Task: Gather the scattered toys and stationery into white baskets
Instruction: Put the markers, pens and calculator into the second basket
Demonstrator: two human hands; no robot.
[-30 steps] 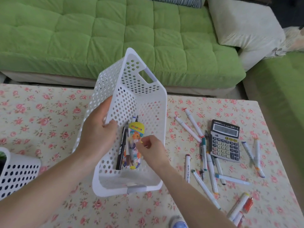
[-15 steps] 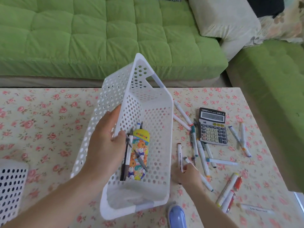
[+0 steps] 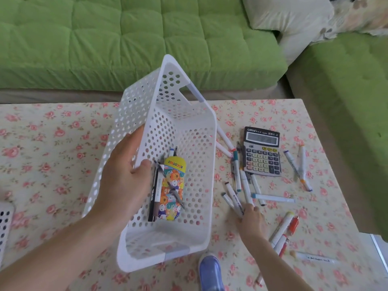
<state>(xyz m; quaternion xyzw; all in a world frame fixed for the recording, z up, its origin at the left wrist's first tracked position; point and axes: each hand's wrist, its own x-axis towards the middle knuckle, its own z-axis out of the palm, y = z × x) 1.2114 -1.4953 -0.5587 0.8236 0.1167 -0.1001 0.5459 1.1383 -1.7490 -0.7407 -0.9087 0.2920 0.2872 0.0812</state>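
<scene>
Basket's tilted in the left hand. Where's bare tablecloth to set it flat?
Free: tablecloth left of the basket, up to the second basket at the left edge. Crowded: right of it, markers flank the calculator, right hand gripping some.

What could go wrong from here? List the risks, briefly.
1. The left hand holds the basket tilted by one wall; the pencil case and pens inside could slide out.
2. The right hand grips several markers by their ends; some may slip free on the way to the basket.
</scene>
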